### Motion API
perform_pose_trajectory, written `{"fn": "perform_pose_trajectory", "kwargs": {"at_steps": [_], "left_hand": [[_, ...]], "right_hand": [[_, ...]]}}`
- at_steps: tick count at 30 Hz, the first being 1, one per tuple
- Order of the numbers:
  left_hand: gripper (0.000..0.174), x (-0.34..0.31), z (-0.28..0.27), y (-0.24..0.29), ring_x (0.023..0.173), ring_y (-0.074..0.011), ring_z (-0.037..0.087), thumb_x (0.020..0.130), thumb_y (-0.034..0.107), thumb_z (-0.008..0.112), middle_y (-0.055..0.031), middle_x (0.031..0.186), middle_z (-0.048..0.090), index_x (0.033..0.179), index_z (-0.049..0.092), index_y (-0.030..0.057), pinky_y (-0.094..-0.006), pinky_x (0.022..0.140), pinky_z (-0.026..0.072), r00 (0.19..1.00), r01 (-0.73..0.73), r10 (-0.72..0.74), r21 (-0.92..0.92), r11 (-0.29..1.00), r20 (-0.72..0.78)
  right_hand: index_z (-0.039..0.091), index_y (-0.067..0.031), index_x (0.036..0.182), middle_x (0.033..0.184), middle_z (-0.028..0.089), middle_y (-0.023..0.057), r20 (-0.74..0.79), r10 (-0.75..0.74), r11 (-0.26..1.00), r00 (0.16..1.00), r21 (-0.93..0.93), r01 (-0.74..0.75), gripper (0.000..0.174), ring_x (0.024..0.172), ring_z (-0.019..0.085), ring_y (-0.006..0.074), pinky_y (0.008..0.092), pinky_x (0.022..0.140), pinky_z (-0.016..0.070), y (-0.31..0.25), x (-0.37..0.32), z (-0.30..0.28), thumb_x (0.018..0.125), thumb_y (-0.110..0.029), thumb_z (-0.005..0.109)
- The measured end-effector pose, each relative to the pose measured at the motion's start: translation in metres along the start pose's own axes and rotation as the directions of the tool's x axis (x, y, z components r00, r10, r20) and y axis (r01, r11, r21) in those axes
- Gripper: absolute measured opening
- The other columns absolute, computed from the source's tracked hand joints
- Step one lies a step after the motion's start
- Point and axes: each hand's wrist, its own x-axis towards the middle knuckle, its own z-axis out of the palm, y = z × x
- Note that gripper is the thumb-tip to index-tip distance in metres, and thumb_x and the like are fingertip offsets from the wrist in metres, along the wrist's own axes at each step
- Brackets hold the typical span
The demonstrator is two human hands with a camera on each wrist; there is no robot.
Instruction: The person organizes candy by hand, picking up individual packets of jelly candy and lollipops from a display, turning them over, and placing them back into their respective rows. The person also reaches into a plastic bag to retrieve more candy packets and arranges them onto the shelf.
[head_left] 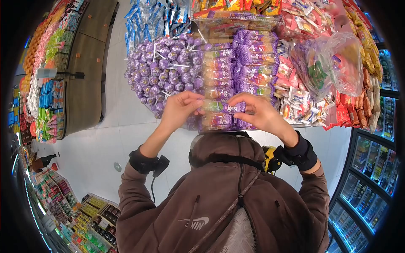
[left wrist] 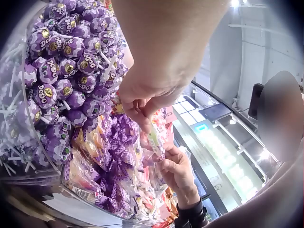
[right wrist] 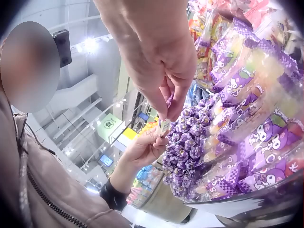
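Note:
In front of the chest, both hands hold a small candy packet (head_left: 218, 106) with a clear, greenish and purple wrapper. The left hand (head_left: 180, 110) pinches one end between thumb and fingers, and the right hand (head_left: 259, 111) pinches the purple end. The left wrist view shows the packet (left wrist: 154, 138) stretched between the fingertips of both hands. Just beneath lie rows of similar purple packets (head_left: 255, 63) in the display bin. Purple-wrapped lollipops (head_left: 168, 63) with white sticks are heaped beside the left hand. Fingers hide most of the packet in the right wrist view.
A crumpled clear plastic bag (head_left: 346, 63) lies on pink-wrapped sweets right of the packets. Blue-wrapped candy (head_left: 154, 21) sits at the back left. A curved candy counter (head_left: 86, 63) stands across the aisle, with lit glass-front shelves (head_left: 367, 156) at the right.

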Motion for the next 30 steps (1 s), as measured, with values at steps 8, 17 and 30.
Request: {"fn": "perform_pose_trajectory", "kwargs": {"at_steps": [8,17,30], "left_hand": [[0.017,0.001,0.001,-0.002,0.068,-0.0113,0.061,0.084,0.008,0.057,-0.0093,0.082,0.064,0.096,0.057,-0.0037,-0.02,0.059,0.0458,0.999,-0.032,0.032,-0.013,0.999,-0.001],[0.013,0.004,0.009,-0.004,0.073,-0.0098,0.06,0.083,0.003,0.056,-0.0085,0.084,0.063,0.094,0.056,-0.0032,-0.0202,0.06,0.0467,0.998,-0.046,0.049,-0.065,0.997,0.033],[0.016,0.004,-0.002,0.006,0.078,-0.0141,0.06,0.087,0.006,0.05,-0.0128,0.092,0.062,0.1,0.054,-0.0027,-0.0249,0.068,0.049,0.981,-0.191,0.187,-0.078,0.979,-0.057]], "right_hand": [[0.053,-0.008,0.104,0.107,0.057,0.0036,-0.014,0.008,1.0,1.0,0.009,-0.008,0.026,0.098,0.054,0.0186,0.0312,0.08,0.0442,0.001,-0.001,0.0,0.078,-0.01,0.061],[0.054,-0.0026,0.091,0.091,0.056,0.0088,-0.095,-0.398,0.832,0.912,-0.456,0.316,0.02,0.085,0.054,0.0268,0.0342,0.075,0.0432,-0.001,0.011,0.006,0.073,-0.005,0.063],[0.051,-0.0019,0.088,0.083,0.051,0.0102,-0.007,-0.461,0.711,0.887,-0.602,0.365,0.018,0.081,0.05,0.0283,0.0369,0.07,0.0422,-0.003,0.015,0.012,0.071,-0.003,0.059]]}}
